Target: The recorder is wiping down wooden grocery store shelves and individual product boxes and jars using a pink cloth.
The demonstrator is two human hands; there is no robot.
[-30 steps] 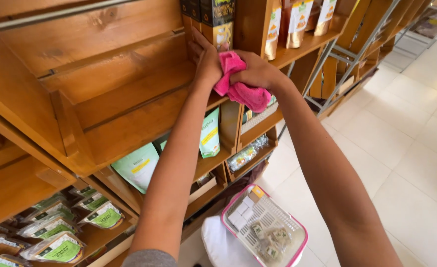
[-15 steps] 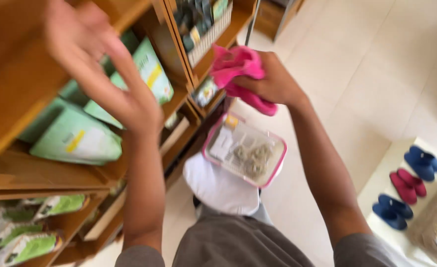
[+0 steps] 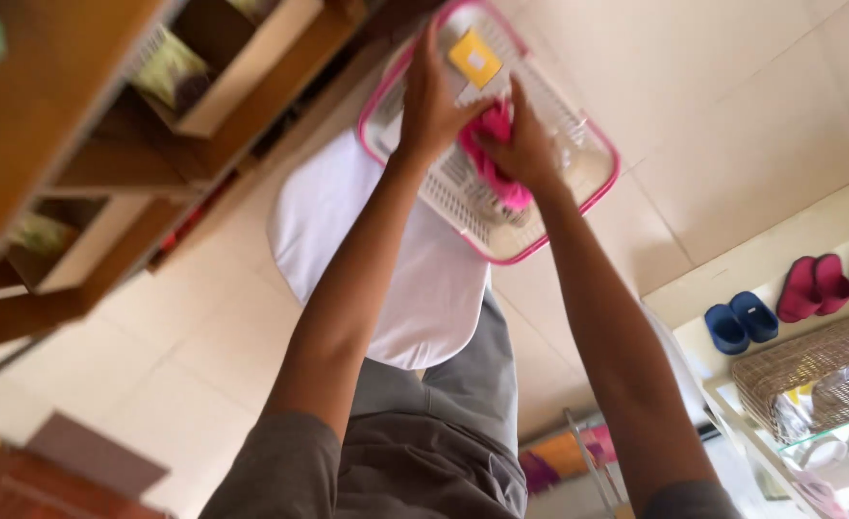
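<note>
Now both hands are working in the pink-rimmed basket (image 3: 578, 207) on the white stool (image 3: 348, 231): right hand (image 3: 525, 144) is clamping its fingers on the pink cloth (image 3: 490, 154), left hand (image 3: 434, 96) is pressing down, fingers together. Steadying that rim is wise.

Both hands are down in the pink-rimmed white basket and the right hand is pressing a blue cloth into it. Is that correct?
Not quite: the cloth is pink, not blue, as the head view shows. The rest holds: the left hand and right hand are both down in the pink-rimmed white basket, the right one pressing the cloth into it.
</note>
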